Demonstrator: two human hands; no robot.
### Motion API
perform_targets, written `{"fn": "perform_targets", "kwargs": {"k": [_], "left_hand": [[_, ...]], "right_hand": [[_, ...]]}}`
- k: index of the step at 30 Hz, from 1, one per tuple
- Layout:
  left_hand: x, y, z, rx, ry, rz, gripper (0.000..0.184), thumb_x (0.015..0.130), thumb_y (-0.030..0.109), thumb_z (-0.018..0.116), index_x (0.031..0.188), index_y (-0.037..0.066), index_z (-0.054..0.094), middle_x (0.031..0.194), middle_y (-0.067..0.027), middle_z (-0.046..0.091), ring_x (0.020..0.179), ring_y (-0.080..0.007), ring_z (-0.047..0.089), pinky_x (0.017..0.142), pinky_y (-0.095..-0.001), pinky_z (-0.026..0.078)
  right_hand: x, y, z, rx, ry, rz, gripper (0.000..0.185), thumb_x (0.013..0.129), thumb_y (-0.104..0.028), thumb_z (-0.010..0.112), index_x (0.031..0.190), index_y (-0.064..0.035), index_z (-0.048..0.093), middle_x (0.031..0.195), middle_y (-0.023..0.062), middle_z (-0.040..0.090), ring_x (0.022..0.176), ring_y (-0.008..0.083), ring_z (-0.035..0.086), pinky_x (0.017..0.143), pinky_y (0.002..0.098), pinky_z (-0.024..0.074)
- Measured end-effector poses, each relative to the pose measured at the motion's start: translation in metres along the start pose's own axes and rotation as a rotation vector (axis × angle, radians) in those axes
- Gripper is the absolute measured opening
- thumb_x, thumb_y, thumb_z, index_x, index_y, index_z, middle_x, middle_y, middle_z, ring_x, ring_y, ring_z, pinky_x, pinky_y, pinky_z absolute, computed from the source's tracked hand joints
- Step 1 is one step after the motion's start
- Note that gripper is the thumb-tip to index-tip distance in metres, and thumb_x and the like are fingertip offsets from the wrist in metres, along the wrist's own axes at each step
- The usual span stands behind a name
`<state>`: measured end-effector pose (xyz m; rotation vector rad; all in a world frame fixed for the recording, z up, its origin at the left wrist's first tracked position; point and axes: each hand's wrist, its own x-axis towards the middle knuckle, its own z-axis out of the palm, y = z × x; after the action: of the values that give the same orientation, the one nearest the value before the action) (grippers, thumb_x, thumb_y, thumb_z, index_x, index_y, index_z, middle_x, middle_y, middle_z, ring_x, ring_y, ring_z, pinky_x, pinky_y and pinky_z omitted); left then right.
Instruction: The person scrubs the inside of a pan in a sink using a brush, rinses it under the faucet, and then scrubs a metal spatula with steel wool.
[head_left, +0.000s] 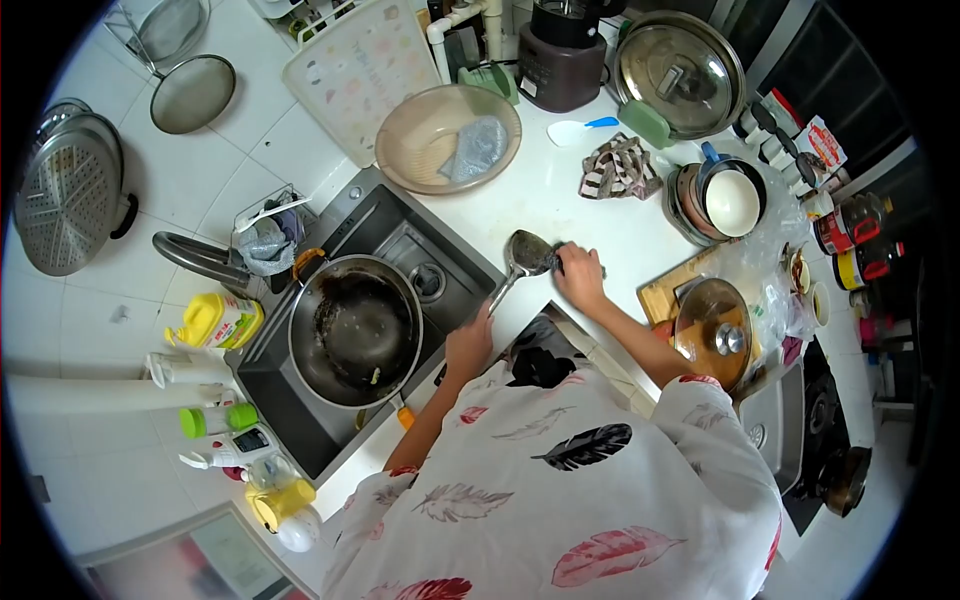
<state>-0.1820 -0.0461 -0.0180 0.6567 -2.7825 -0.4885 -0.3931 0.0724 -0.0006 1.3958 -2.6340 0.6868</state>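
A metal spatula (528,252) with a dark, stained blade lies over the white counter beside the sink's right edge. My left hand (469,345) is closed around its handle, near the sink rim. Beside the blade, my right hand (580,276) is closed on something dark that touches the blade's edge; its shape is mostly hidden by the fingers. A large wok (362,330) with burnt, dark patches inside rests across the sink (262,390), left of my left hand.
A beige basin (448,140) holding a bluish plastic bag stands behind the sink. Further right are a striped cloth (618,168), stacked bowls (732,202) and a lidded pan (712,335). The faucet (200,256) and bottles line the sink's left side.
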Motion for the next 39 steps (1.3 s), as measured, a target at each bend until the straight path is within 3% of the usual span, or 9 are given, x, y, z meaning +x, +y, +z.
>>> {"fn": "perform_targets", "kwargs": {"k": [3, 6, 9, 10, 13, 18, 23, 30, 39], "left_hand": [[0.0, 0.0, -0.001, -0.008, 0.0, -0.011, 0.032, 0.085, 0.024, 0.045, 0.115, 0.014, 0.048, 0.049, -0.0134, 0.052, 0.041, -0.0295, 0.053, 0.039, -0.0383, 0.043], [0.0, 0.0, 0.0, -0.005, 0.051, 0.004, 0.031, 0.085, 0.024, 0.046, 0.114, 0.014, 0.049, 0.05, -0.0136, 0.052, 0.042, -0.0298, 0.053, 0.04, -0.0381, 0.043], [0.0, 0.0, 0.0, 0.0, 0.019, -0.011, 0.031, 0.085, 0.024, 0.045, 0.114, 0.014, 0.049, 0.05, -0.0141, 0.053, 0.042, -0.0304, 0.053, 0.04, -0.0385, 0.043], [0.0, 0.0, 0.0, -0.001, 0.02, -0.01, 0.031, 0.085, 0.024, 0.045, 0.114, 0.014, 0.049, 0.05, -0.0141, 0.053, 0.042, -0.0304, 0.053, 0.04, -0.0385, 0.043], [0.0, -0.002, 0.002, 0.015, 0.017, -0.015, 0.032, 0.086, 0.025, 0.045, 0.116, 0.014, 0.048, 0.051, -0.0144, 0.053, 0.043, -0.0307, 0.054, 0.041, -0.039, 0.043], [-0.001, 0.0, 0.0, -0.017, -0.054, -0.062, 0.034, 0.086, 0.024, 0.044, 0.118, 0.016, 0.046, 0.058, -0.016, 0.056, 0.048, -0.0325, 0.055, 0.044, -0.0401, 0.044], [0.001, 0.001, -0.003, -0.007, -0.063, -0.044, 0.034, 0.086, 0.025, 0.044, 0.118, 0.016, 0.047, 0.057, -0.0156, 0.055, 0.048, -0.0326, 0.054, 0.044, -0.0407, 0.044], [-0.001, -0.002, 0.002, -0.021, -0.016, -0.019, 0.035, 0.086, 0.025, 0.044, 0.119, 0.016, 0.045, 0.051, -0.0144, 0.053, 0.044, -0.0312, 0.054, 0.042, -0.0399, 0.043], [-0.002, 0.001, -0.001, -0.013, -0.117, -0.104, 0.035, 0.087, 0.027, 0.042, 0.12, 0.019, 0.044, 0.059, -0.0164, 0.056, 0.05, -0.0334, 0.055, 0.046, -0.042, 0.044]], "right_hand": [[0.017, 0.015, 0.002, -0.115, -0.065, 0.018, 0.027, 0.062, -0.008, 0.06, 0.088, -0.0039, 0.053, 0.083, 0.0098, 0.05, 0.08, 0.0255, 0.05, 0.07, 0.0385, 0.0339], [0.033, 0.02, -0.008, -0.207, 0.018, 0.189, 0.031, 0.062, -0.016, 0.062, 0.09, -0.0058, 0.055, 0.098, 0.0112, 0.048, 0.097, 0.0285, 0.044, 0.074, 0.0437, 0.0341], [0.039, 0.024, -0.005, -0.256, 0.105, 0.113, 0.038, 0.061, -0.02, 0.063, 0.094, -0.0047, 0.054, 0.108, 0.0141, 0.044, 0.102, 0.0305, 0.041, 0.081, 0.0471, 0.0344], [0.041, 0.028, -0.002, -0.097, -0.085, 0.141, 0.043, 0.062, -0.024, 0.064, 0.097, -0.0031, 0.052, 0.113, 0.0162, 0.042, 0.104, 0.0331, 0.04, 0.086, 0.0483, 0.0349], [0.026, 0.026, 0.001, 0.005, -0.136, 0.096, 0.045, 0.064, -0.026, 0.064, 0.099, -0.0018, 0.051, 0.113, 0.0163, 0.042, 0.103, 0.0349, 0.04, 0.084, 0.0464, 0.0379], [-0.001, 0.023, -0.001, 0.086, -0.119, 0.034, 0.029, 0.067, -0.008, 0.061, 0.095, -0.0014, 0.054, 0.103, 0.0163, 0.049, 0.093, 0.0336, 0.043, 0.083, 0.039, 0.0388], [0.015, 0.012, 0.01, 0.187, -0.035, 0.002, 0.023, 0.065, -0.005, 0.059, 0.087, -0.0011, 0.058, 0.095, 0.0154, 0.052, 0.091, 0.0336, 0.044, 0.082, 0.0379, 0.0395], [0.065, 0.007, 0.027, -0.107, 0.004, -0.154, 0.018, 0.06, 0.0, 0.056, 0.078, -0.0017, 0.057, 0.087, 0.0144, 0.052, 0.088, 0.0311, 0.046, 0.068, 0.036, 0.0464], [0.104, 0.029, 0.02, -0.024, 0.057, 0.088, 0.03, 0.065, -0.005, 0.061, 0.094, -0.0048, 0.055, 0.099, 0.013, 0.053, 0.094, 0.0331, 0.044, 0.082, 0.0383, 0.0393]]}}
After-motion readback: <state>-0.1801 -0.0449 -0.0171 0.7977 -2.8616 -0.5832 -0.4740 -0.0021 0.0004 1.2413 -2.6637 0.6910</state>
